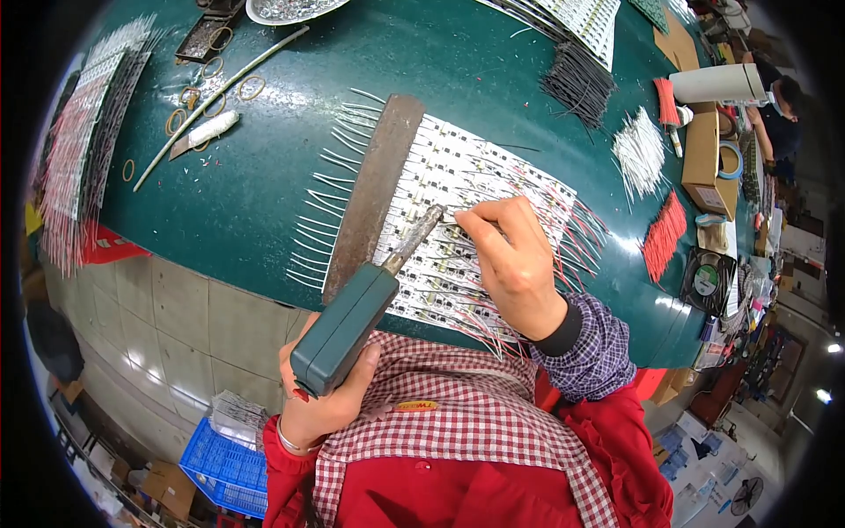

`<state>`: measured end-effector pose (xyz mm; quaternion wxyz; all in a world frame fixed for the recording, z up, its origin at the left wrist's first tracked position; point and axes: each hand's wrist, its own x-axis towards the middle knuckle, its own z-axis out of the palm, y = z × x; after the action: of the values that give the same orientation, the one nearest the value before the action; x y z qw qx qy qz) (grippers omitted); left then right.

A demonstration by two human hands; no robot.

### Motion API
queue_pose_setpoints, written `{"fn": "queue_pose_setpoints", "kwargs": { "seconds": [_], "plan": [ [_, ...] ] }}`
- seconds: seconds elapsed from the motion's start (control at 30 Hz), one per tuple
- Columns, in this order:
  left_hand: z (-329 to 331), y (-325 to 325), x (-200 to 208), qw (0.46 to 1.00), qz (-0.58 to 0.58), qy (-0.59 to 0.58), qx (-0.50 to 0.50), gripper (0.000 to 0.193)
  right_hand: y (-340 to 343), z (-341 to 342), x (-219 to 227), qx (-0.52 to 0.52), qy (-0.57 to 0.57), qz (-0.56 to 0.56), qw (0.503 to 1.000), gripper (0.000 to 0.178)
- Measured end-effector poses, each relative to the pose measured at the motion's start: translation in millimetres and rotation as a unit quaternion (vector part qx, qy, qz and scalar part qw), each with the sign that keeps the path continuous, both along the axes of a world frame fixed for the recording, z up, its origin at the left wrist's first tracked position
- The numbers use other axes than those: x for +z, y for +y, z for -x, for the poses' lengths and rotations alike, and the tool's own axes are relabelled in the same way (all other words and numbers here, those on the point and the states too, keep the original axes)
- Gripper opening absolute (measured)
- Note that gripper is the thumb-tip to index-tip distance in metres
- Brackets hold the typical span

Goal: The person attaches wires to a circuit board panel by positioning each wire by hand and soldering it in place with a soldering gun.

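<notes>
My left hand [339, 400] is wrapped round the handle of a dark green soldering gun [345, 327]. Its metal tip [418, 236] points up and right, down at a white circuit board panel [440, 154] set with rows of small black parts. Just right of the tip, my right hand [519, 260] pinches what looks like a thin wire, mostly hidden by the fingertips. Black, white and red wires [563, 251] fan out from the panel's right side. A flat brown metal bar [374, 185] lies across its left side, with white wires [321, 224] sticking out beyond.
A knife with a wrapped handle [211, 129], a long stick [224, 106] and rubber bands [252, 88] lie at the left. Bundles of black wires [576, 84], white wires [640, 150] and red wires [664, 236] lie right. Wired panels [92, 132] stand at the left edge.
</notes>
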<state>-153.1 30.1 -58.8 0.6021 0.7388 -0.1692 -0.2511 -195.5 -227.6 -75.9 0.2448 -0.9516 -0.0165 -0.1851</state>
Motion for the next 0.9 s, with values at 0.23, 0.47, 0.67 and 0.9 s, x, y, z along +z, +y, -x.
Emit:
{"fn": "queue_pose_setpoints", "kwargs": {
  "seconds": [0.23, 0.47, 0.67, 0.9],
  "plan": [
    [6.9, 15.4, -1.2, 0.999, -0.034, 0.039, -0.017, 0.026, -0.3, -0.2, 0.0, -0.001, 0.002, 0.003, 1.000, 0.042],
    [13.1, 18.1, 1.3, 0.999, -0.017, 0.028, -0.009, 0.037, 0.7, -0.5, 0.1, -0.003, 0.000, 0.012, 1.000, 0.038],
    [17.1, 18.0, 6.6, 0.994, -0.065, 0.077, 0.040, 0.021, 5.2, 3.8, 4.5, -0.009, -0.030, 0.039, 0.999, 0.036],
    [13.3, 18.2, 6.0, 0.996, -0.066, 0.048, 0.025, 0.021, 9.0, 9.7, 0.8, 0.012, -0.022, 0.015, 1.000, 0.039]
  ]
}}
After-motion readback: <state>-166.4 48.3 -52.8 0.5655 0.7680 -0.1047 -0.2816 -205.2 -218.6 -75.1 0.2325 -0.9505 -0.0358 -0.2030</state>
